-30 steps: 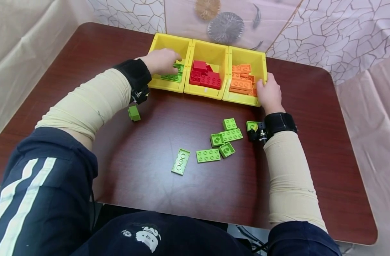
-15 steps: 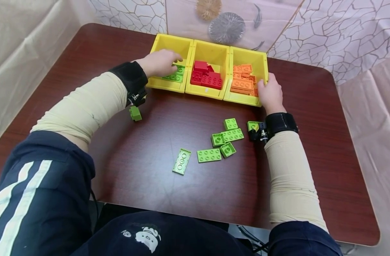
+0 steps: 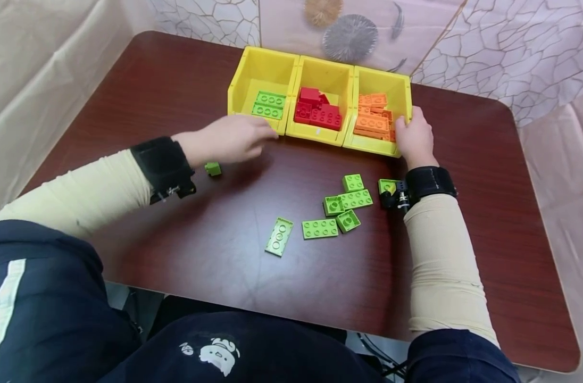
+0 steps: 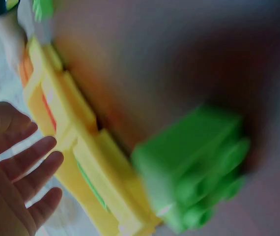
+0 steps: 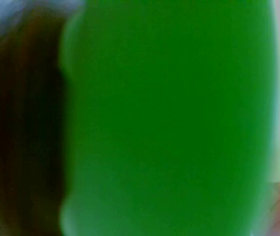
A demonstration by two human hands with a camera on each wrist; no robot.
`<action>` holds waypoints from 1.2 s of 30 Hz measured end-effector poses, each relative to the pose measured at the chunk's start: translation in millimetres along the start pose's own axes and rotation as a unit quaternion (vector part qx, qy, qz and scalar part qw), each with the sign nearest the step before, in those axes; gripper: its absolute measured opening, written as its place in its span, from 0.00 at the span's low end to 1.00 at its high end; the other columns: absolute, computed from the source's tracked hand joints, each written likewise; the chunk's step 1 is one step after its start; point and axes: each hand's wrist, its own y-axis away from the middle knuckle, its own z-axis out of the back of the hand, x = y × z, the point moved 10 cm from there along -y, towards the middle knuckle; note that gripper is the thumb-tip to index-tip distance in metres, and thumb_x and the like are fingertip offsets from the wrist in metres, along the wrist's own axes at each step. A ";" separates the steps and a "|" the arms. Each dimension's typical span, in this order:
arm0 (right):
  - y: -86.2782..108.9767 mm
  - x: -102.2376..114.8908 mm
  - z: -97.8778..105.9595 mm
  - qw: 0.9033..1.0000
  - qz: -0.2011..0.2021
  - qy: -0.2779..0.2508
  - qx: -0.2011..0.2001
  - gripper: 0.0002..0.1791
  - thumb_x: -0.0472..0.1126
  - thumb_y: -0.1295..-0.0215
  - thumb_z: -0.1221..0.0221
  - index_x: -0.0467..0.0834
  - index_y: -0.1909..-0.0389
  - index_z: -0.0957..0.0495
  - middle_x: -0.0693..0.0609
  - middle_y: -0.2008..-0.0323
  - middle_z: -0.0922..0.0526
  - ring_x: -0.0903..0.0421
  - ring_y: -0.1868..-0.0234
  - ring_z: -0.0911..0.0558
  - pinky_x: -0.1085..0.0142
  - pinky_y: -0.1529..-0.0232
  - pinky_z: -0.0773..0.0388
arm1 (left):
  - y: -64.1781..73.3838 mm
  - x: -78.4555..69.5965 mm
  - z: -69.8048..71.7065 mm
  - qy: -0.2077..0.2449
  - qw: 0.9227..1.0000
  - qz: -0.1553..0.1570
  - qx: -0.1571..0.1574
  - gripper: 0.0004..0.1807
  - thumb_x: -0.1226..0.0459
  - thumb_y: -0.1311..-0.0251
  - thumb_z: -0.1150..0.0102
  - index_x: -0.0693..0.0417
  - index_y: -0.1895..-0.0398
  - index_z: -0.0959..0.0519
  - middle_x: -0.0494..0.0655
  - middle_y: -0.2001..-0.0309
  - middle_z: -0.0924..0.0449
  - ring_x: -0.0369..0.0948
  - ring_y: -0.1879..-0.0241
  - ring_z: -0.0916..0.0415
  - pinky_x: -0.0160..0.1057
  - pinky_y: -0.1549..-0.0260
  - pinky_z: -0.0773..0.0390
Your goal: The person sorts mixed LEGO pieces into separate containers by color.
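My left hand (image 3: 231, 139) hovers in front of the yellow three-compartment bin (image 3: 260, 63), fingers loosely extended and holding nothing, as the left wrist view confirms. Below that hand a small green brick (image 3: 213, 169) stands on the table; it looms large in the left wrist view. At the bin's right end my right hand (image 3: 416, 138) grips the side wall, thumb over the inner edge. Green bricks (image 3: 267, 110) lie in the left compartment, red bricks (image 3: 326, 117) in the middle one, orange bricks (image 3: 373, 124) in the right one.
Several green bricks (image 3: 356, 199) lie loosely grouped right of centre on the brown table (image 3: 215, 244). A flat green brick (image 3: 279, 236) lies studs down nearer the front. Another green brick (image 3: 387, 185) beside the right wrist fills most of the right wrist view.
My left hand has come out of the left compartment, moving toward the front of the table. The green bricks in there now show fully. My right hand still grips the bin.
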 end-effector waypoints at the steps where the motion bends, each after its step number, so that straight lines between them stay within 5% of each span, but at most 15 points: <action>1: -0.3 -0.3 1.4 1.000 0.002 0.003 -0.003 0.30 0.53 0.30 0.66 0.48 0.29 0.50 0.41 0.42 0.31 0.44 0.47 0.30 0.52 0.47 0.33 | 4.4 -9.9 -4.4 -0.005 1.000 -0.023 -0.002 0.19 0.67 0.41 0.47 0.62 0.45 0.26 0.56 0.50 0.25 0.51 0.49 0.29 0.49 0.48 0.32; 9: -1.6 -7.1 5.6 1.000 -0.003 0.011 -0.006 0.30 0.53 0.30 0.67 0.47 0.30 0.50 0.40 0.41 0.32 0.44 0.47 0.30 0.51 0.48 0.33 | 28.0 -87.8 -36.5 -0.036 0.982 -0.182 -0.016 0.14 0.68 0.41 0.47 0.57 0.52 0.21 0.49 0.56 0.22 0.47 0.54 0.27 0.46 0.54 0.29; 14: -3.3 -9.0 3.2 1.000 -0.009 0.007 0.001 0.31 0.54 0.30 0.67 0.47 0.29 0.50 0.40 0.40 0.33 0.44 0.46 0.30 0.52 0.48 0.32 | 50.6 -140.6 -50.2 -0.078 0.951 -0.297 -0.024 0.14 0.68 0.40 0.47 0.52 0.51 0.22 0.47 0.53 0.24 0.44 0.52 0.28 0.43 0.56 0.30; 17: -5.0 -9.3 3.2 1.000 -0.012 0.003 0.002 0.31 0.54 0.30 0.67 0.48 0.29 0.50 0.41 0.39 0.33 0.45 0.46 0.30 0.52 0.47 0.33 | 60.8 -157.5 -56.9 -0.092 0.935 -0.341 -0.030 0.13 0.66 0.40 0.47 0.49 0.53 0.22 0.46 0.52 0.25 0.44 0.52 0.28 0.41 0.56 0.31; 21: -5.9 -8.9 1.2 1.000 -0.016 0.002 0.007 0.31 0.54 0.30 0.67 0.49 0.29 0.51 0.42 0.38 0.34 0.46 0.45 0.31 0.52 0.47 0.33 | 64.0 -160.0 -64.5 -0.102 0.932 -0.346 -0.022 0.11 0.65 0.40 0.48 0.49 0.55 0.22 0.46 0.52 0.26 0.44 0.51 0.29 0.41 0.55 0.32; 29: -4.3 -4.6 -2.6 1.000 -0.010 0.006 0.008 0.30 0.54 0.30 0.67 0.49 0.29 0.50 0.42 0.39 0.33 0.45 0.45 0.30 0.52 0.48 0.33 | 59.2 -141.5 -61.5 -0.109 0.946 -0.304 -0.009 0.09 0.64 0.38 0.47 0.51 0.56 0.21 0.47 0.54 0.25 0.45 0.51 0.30 0.42 0.55 0.32; 36: -5.0 -2.4 -3.1 1.000 -0.007 0.008 0.005 0.30 0.54 0.30 0.67 0.49 0.29 0.50 0.42 0.39 0.33 0.45 0.45 0.30 0.53 0.48 0.32 | 60.6 -121.0 -63.8 -0.122 0.959 -0.253 0.041 0.16 0.68 0.41 0.45 0.50 0.49 0.23 0.48 0.51 0.25 0.45 0.48 0.31 0.43 0.52 0.32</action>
